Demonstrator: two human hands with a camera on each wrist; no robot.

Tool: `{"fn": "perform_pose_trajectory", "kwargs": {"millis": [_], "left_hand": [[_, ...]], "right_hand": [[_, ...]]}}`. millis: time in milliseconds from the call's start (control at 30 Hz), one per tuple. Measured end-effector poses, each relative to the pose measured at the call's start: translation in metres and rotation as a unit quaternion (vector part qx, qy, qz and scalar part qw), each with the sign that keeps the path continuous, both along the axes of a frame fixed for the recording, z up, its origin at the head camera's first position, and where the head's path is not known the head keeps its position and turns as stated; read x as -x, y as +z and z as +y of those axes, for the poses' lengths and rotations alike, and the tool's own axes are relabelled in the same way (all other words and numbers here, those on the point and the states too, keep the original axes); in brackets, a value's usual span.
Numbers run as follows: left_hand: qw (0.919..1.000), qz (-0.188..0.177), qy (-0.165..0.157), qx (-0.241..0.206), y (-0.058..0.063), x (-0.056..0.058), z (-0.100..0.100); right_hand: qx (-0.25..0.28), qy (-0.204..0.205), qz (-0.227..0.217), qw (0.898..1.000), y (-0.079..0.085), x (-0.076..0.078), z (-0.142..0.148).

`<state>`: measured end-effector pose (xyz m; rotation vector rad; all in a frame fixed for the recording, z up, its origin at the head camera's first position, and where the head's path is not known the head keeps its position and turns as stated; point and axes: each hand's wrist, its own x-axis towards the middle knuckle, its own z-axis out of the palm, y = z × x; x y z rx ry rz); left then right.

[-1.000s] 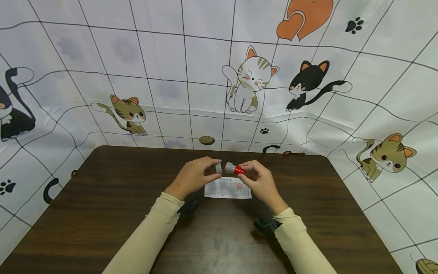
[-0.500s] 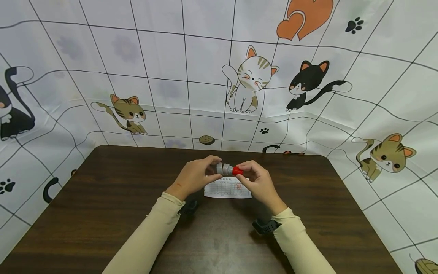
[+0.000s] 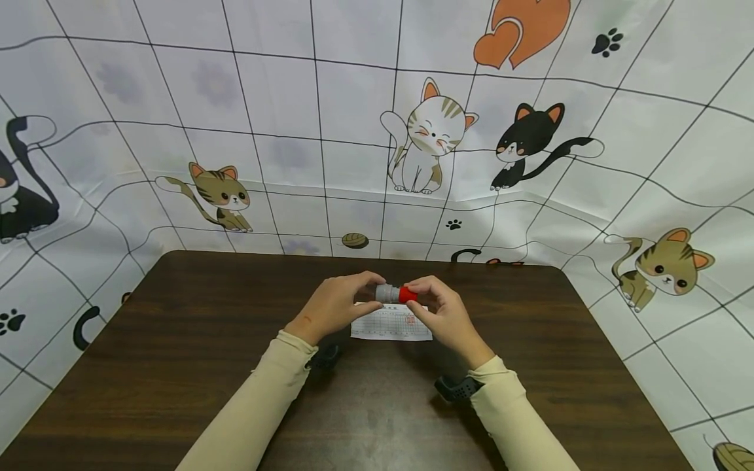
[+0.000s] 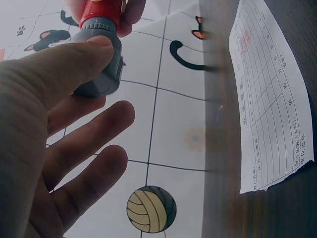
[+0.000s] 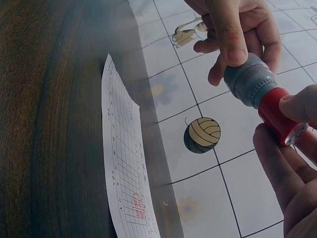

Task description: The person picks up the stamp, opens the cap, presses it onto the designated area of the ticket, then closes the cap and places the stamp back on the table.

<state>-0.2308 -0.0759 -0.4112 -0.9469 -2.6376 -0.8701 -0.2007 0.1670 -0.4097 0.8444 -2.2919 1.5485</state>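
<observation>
A round stamp with a red handle and a grey body is held level above the table between both hands. My right hand pinches its red handle between thumb and fingers. At its other end my left hand pinches the grey cap, thumb on the near side and the other fingers spread below. The cap sits on the stamp's grey end, with no gap showing. Beneath the hands lies a printed form with a red stamp mark near one end.
The dark wooden table spreads around the form, its far edge just beyond the hands. Behind it hangs a white sheet with grid lines and cartoon cats. A black strap is on the right wrist.
The cap and the stamp were apart one second ago. The stamp has moved left into the cap, and the gap between them has closed. The form has stayed in place.
</observation>
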Motion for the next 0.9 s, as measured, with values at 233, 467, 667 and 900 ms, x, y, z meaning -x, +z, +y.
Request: {"fn": "perform_pose_trajectory", "kwargs": {"millis": [233,467,667,900], "left_hand": [[0.9999,0.005,-0.015,0.002,0.002,-0.002,0.001],[0.9994,0.031,-0.015,-0.002,0.003,-0.005,0.008],[0.9990,0.043,-0.007,-0.010,0.003,-0.006,0.011],[0.9991,0.032,-0.015,-0.025,0.002,-0.007,0.010]], "right_hand": [[0.002,0.012,0.008,1.000,-0.019,0.013,0.005],[0.014,0.006,0.021,1.000,-0.019,0.013,0.008],[-0.007,0.016,0.010,1.000,-0.017,0.014,0.011],[-0.031,-0.027,-0.019,0.999,-0.014,0.013,0.008]]}}
